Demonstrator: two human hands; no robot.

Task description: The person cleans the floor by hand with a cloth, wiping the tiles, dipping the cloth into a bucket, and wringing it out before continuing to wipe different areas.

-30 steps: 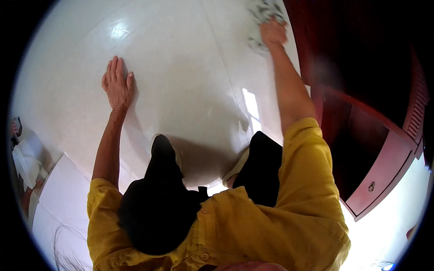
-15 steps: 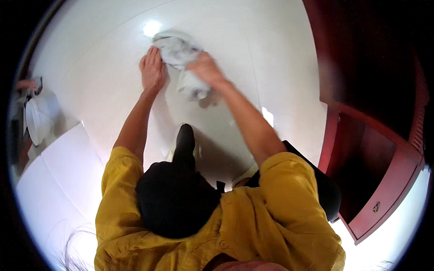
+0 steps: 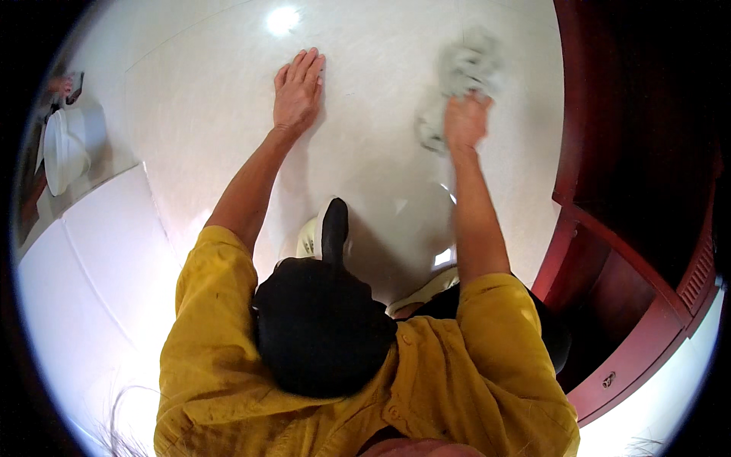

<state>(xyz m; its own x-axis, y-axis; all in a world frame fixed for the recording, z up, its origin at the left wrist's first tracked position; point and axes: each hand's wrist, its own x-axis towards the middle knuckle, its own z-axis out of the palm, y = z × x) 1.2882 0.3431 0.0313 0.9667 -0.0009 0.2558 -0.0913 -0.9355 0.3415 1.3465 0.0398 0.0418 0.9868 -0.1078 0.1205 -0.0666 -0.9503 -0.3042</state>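
My left hand point(image 3: 298, 90) lies flat on the glossy cream tiled floor point(image 3: 365, 84), its fingers stretched out and holding nothing. To the right, my right hand point(image 3: 466, 122) is closed round a crumpled grey-white cloth point(image 3: 472, 62). The cloth rests against the floor and is smeared by motion. Part of it trails to the left of my wrist; the rest bunches ahead of my knuckles. What lies inside my right fist is hidden.
Along the right stands a dark red wooden cabinet point(image 3: 567, 152) with open compartments and a small metal pull point(image 3: 608, 379). A white bucket point(image 3: 68, 148) is at the far left, with another person's hand point(image 3: 61, 84) above it. My shoe point(image 3: 333, 228) is on the floor below.
My right hand has swept the cloth to the right, away from my left hand. The left hand has shifted slightly right and farther out, still flat on the floor.
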